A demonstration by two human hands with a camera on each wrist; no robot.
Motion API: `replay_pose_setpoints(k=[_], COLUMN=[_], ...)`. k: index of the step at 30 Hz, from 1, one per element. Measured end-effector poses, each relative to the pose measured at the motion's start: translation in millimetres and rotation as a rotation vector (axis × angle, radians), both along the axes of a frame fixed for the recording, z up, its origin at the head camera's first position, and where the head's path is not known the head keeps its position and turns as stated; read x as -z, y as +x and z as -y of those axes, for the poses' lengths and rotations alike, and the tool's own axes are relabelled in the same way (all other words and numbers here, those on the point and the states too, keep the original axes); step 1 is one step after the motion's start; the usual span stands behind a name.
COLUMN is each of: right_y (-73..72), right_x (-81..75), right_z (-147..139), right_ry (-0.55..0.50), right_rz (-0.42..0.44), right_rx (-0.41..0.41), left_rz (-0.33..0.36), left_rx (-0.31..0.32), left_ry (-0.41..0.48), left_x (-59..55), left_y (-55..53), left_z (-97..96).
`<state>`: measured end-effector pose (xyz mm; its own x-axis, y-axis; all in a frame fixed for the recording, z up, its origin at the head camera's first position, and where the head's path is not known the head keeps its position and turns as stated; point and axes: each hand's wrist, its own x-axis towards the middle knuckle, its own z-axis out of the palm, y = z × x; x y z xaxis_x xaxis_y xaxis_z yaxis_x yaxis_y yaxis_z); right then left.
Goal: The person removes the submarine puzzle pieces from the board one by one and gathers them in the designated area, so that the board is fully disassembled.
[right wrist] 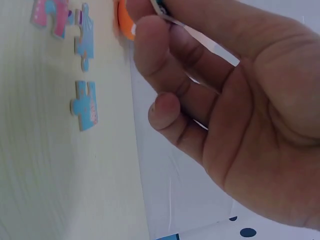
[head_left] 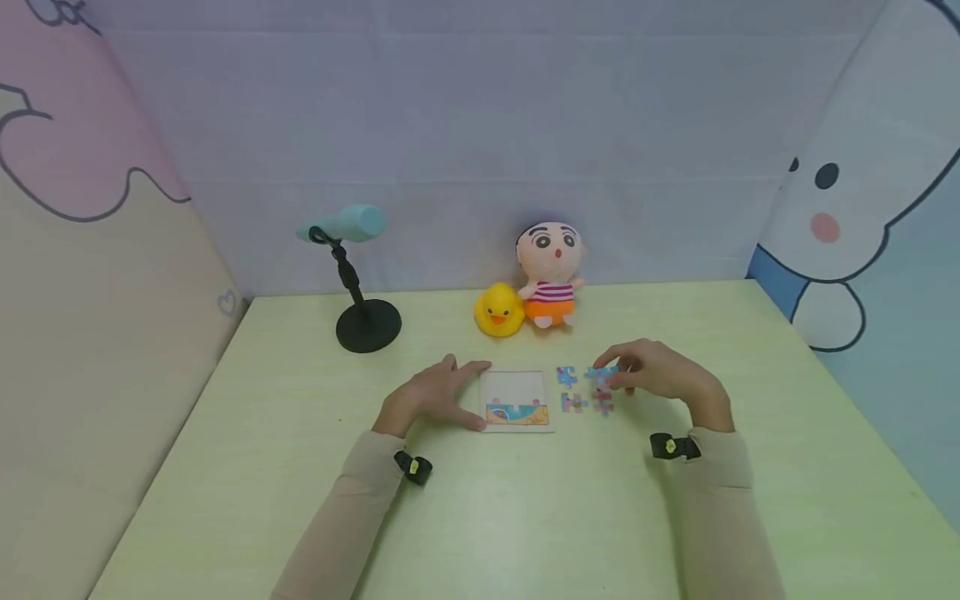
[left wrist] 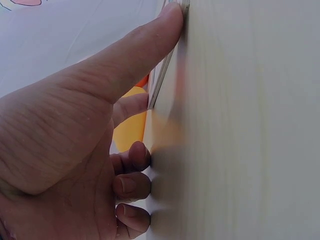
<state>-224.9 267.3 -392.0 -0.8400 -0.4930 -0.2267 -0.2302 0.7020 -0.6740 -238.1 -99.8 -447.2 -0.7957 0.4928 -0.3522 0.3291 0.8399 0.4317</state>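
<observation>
My left hand (head_left: 437,393) spans the left side of a small puzzle tray (head_left: 512,385). Its thumb lies on the near left corner and its index finger reaches the far left corner; the other fingers are bent against the tabletop in the left wrist view. Joined beach-picture pieces (head_left: 517,414) fill the tray's near part. To the right of the tray, my right hand (head_left: 651,370) pinches a jigsaw piece (right wrist: 161,8) between thumb and fingers, over the loose pieces. The fingers mostly hide that piece. Several loose pieces (head_left: 574,403), blue and pink, lie beneath and beside this hand.
Behind the tray sit a yellow toy duck (head_left: 499,311) and a plush doll (head_left: 552,275) in a striped shirt. At the back left stands a light-blue cylinder on a black stand (head_left: 368,325). A pale curtain (head_left: 465,117) hangs behind the table.
</observation>
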Motion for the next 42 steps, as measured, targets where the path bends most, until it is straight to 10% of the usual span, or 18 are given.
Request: replay_pose_setpoints(k=[13, 42], right_y=[2.2, 0.6], right_x=[6.2, 19.7], right_z=[-29, -42], right_ry=[0.001, 0.041], right_rz=[0.134, 0.088], right_rx=[-0.005, 0.007], left_rz=[-0.017, -0.016], left_rx=[0.024, 0.022], left_ry=[0.024, 0.013], left_x=[-3.9, -1.7], left_y=[0.4, -0.2], left_z=[0.9, 1.6])
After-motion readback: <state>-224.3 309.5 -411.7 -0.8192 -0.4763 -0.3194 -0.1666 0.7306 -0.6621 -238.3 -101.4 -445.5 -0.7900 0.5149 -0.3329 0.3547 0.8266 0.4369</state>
